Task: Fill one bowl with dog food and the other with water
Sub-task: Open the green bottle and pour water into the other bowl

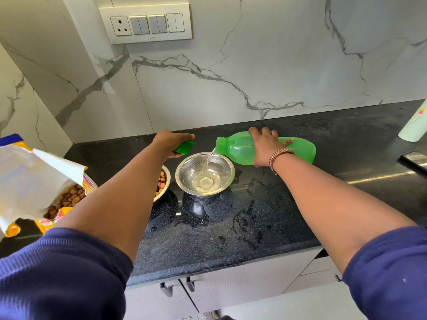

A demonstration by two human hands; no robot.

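My right hand (266,144) grips a green plastic bottle (240,147) tipped on its side, mouth to the left. A thin stream of water (209,157) runs from it into a steel bowl (225,168) on the black counter; water pools in the bowl's bottom. My left hand (169,140) holds the green bottle cap (184,147) just behind and left of that bowl. A second steel bowl (166,179) with brown dog food stands to the left, mostly hidden by my left forearm.
An open yellow dog food bag (46,181) lies at the left with kibble showing at its mouth. A white bottle (413,125) and a dark phone (414,159) sit at the right edge. The black counter (231,227) shows wet smears; its front edge is below.
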